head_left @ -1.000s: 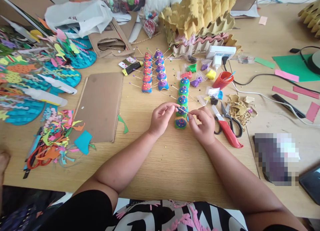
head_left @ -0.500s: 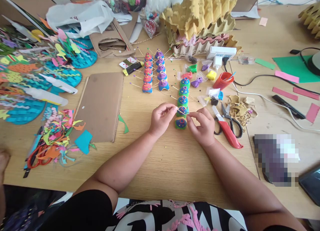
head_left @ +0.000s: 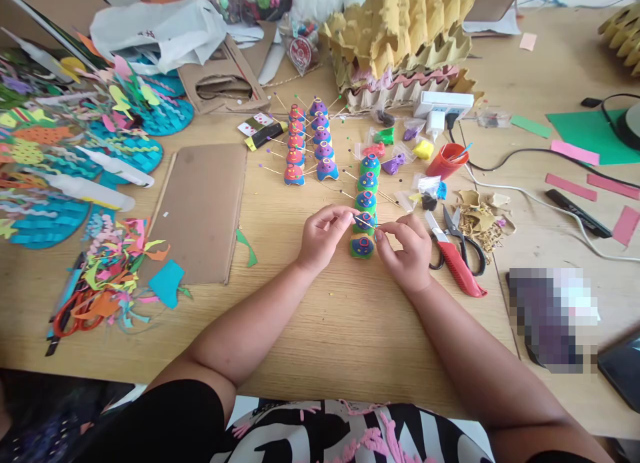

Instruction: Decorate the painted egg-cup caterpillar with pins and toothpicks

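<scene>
The left hand (head_left: 325, 239) and the right hand (head_left: 406, 251) are both nearly closed, finger and thumb pinching a thin stick (head_left: 367, 222) between them, over the near end of the bumpy green and blue caterpillar (head_left: 366, 199) on the table (head_left: 330, 343). A red cutter (head_left: 461, 269) and black scissors (head_left: 470, 244) lie near the right hand, with a red cup (head_left: 443, 163) farther back.

Stick (head_left: 367, 221) — partly hidden by fingers (head_left: 394, 228)
</scene>
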`<state>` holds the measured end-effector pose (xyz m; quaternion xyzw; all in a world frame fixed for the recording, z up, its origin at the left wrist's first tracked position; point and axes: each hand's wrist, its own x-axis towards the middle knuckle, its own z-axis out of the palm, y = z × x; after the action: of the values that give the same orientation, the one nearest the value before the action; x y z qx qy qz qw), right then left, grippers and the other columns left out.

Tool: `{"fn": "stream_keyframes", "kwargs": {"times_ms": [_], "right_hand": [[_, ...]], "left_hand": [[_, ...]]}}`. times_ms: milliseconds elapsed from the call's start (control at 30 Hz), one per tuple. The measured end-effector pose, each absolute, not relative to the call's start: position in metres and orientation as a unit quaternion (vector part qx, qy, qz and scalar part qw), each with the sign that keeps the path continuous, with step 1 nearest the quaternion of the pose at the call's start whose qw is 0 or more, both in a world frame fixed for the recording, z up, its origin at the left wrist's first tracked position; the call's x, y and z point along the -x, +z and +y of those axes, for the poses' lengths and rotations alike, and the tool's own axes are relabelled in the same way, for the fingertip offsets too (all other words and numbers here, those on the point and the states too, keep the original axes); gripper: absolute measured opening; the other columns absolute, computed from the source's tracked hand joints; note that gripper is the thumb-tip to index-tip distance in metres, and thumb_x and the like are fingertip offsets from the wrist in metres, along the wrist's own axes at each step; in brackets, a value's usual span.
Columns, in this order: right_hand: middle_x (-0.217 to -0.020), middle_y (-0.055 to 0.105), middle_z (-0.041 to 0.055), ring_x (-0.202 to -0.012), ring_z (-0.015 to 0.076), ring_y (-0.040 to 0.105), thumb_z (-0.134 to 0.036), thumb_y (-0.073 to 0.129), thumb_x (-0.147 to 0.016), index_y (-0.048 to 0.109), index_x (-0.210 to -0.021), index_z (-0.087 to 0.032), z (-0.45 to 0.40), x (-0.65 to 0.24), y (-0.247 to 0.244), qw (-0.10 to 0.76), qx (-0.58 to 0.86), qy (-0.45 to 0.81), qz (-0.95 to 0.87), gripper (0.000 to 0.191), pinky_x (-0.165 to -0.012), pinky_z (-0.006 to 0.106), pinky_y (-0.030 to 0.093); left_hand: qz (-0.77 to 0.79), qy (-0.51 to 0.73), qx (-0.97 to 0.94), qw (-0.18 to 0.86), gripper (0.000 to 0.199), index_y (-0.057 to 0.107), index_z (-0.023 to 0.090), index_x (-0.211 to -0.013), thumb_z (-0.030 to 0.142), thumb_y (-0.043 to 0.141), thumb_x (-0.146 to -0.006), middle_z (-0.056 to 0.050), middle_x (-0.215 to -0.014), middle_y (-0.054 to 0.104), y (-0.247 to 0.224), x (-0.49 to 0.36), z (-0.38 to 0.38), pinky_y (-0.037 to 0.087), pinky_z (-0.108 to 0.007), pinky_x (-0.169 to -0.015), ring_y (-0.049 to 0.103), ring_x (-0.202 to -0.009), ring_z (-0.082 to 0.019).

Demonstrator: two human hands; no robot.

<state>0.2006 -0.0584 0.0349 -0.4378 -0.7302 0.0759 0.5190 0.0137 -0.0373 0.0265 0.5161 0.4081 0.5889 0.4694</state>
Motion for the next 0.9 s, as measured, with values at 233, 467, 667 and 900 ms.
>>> {"fn": "stream_keyframes", "kwargs": {"times_ms": [233,467,667,900], "right_hand": [[-0.076,0.062,0.0033,-0.072,0.0193,0.06,-0.025,0.068,-0.094,0.074,-0.089,-0.026,-0.0588,-0.2002,0.036,0.507,0.444,0.071,-0.736,0.008,-0.063,0.036,0.048],[-0.076,0.062,0.0032,-0.072,0.0189,0.061,-0.025,0.067,-0.095,0.074,-0.089,-0.025,-0.0592,-0.2002,0.0355,0.507,0.452,0.061,-0.731,0.009,-0.063,0.036,0.049],[-0.078,0.063,0.0033,-0.074,0.018,0.061,-0.024,0.067,-0.096,0.074,-0.09,-0.024,-0.0599,-0.2004,0.0339,0.501,0.45,0.047,-0.738,0.009,-0.064,0.035,0.049],[-0.08,0.066,0.0045,-0.076,0.019,0.063,-0.027,0.067,-0.097,0.076,-0.093,-0.024,-0.0597,-0.2005,0.0348,0.488,0.458,0.044,-0.742,0.01,-0.067,0.036,0.051]], "left_hand": [[0.411,0.593,-0.52,0.458,0.031,0.081,0.022,-0.086,0.054,0.081,-0.088,-0.002,-0.085,0.078,0.0242,-0.0142,-0.0362,0.053,-0.025,-0.078,0.067,-0.078,-0.012],[0.399,0.606,-0.502,0.471,0.034,0.084,0.024,-0.094,0.056,0.072,-0.095,-0.004,-0.088,0.08,0.0221,-0.0147,-0.0355,0.056,-0.029,-0.087,0.072,-0.087,-0.015],[0.413,0.596,-0.507,0.466,0.035,0.083,0.023,-0.089,0.058,0.079,-0.088,-0.003,-0.087,0.08,0.0214,-0.0147,-0.0357,0.056,-0.026,-0.082,0.072,-0.083,-0.014],[0.422,0.605,-0.506,0.447,0.037,0.08,0.021,-0.086,0.058,0.081,-0.085,-0.002,-0.081,0.078,0.022,-0.016,-0.0341,0.057,-0.026,-0.078,0.071,-0.078,-0.013]]}}
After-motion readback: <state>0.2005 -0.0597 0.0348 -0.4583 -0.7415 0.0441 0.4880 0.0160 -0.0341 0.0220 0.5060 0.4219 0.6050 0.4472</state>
